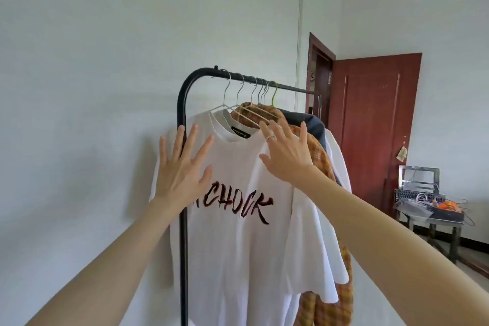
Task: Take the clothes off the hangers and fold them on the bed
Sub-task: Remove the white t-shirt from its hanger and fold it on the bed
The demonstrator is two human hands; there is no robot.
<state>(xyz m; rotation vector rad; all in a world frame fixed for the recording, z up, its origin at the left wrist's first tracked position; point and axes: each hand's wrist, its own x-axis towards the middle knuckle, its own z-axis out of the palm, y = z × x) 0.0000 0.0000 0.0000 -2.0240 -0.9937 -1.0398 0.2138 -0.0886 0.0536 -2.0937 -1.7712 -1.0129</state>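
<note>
Pale wall; splayed hands (pixel 232 164) near soft white T-shirt (pixel 238 259) (wire-hung).

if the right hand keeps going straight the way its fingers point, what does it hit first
Most likely the shoulder of the white t-shirt by its collar, or the wire hanger just above. The right hand is open, fingers aimed up and left at that spot. Depth is unclear, so it may already be touching.
</note>
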